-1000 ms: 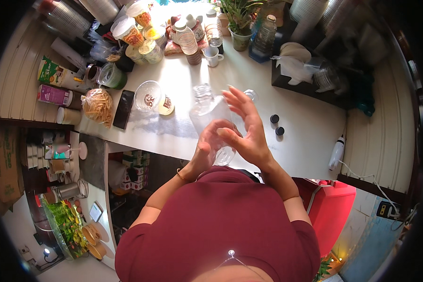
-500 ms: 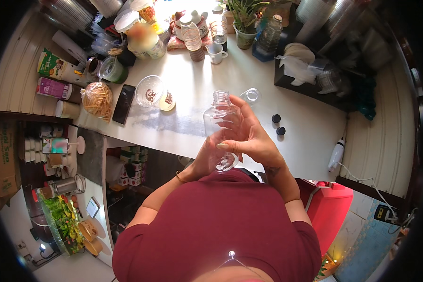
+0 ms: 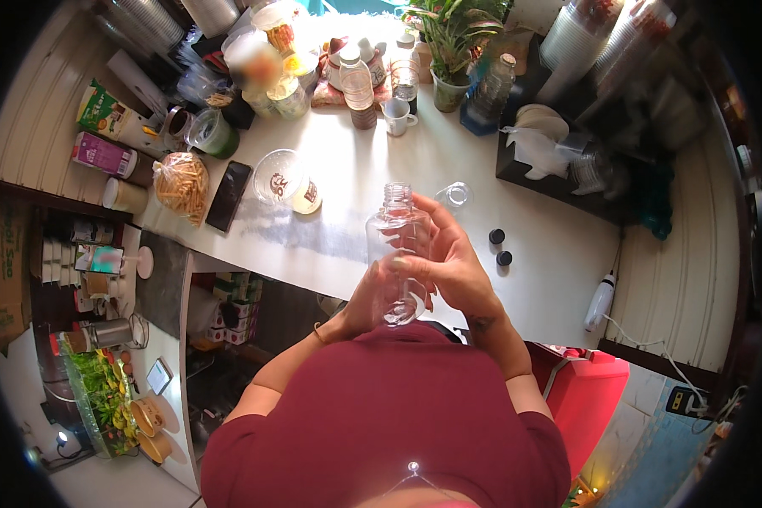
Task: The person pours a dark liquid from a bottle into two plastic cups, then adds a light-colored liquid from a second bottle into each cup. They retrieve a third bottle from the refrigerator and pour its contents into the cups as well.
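Clear bottle [image 3: 391, 237], less tilted than before, in the grip of right hand [image 3: 455, 269] and left hand [image 3: 363, 298].

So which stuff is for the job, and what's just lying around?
For the job:
clear bottle, in right hand, left hand against it
two black caps, perhaps

Just lying around, it seems:
dark phone
bag of sticks
white mug
potted plant

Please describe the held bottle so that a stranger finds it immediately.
At the white counter, find the maroon shirt. In front, the left hand and right hand hold a clear plastic bottle. Its neck is uncapped; unlike the bottles at the back, it is held.
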The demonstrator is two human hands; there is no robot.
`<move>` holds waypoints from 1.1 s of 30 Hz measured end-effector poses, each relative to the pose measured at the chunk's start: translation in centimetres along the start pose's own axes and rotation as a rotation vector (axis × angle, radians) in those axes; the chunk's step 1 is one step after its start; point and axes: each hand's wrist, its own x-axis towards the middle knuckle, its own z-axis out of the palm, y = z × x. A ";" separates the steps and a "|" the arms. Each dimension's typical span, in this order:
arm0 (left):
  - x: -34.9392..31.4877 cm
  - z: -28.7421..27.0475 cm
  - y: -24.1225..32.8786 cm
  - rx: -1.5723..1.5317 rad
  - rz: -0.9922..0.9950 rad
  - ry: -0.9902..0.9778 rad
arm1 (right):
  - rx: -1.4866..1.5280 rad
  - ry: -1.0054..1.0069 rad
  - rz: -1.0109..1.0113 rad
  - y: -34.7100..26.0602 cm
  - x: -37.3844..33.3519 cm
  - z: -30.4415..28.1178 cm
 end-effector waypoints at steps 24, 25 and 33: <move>-0.7 -0.6 -0.2 0.105 0.042 0.006 | -0.648 0.511 -0.573 -1.7 -0.5 -1.9; -0.7 -0.6 -0.1 0.090 0.046 0.008 | -0.722 0.428 -0.469 -2.3 -1.6 -2.4; -0.5 0.4 0.3 -0.028 -0.026 -0.042 | -0.722 0.401 -0.598 0.4 -1.4 -0.9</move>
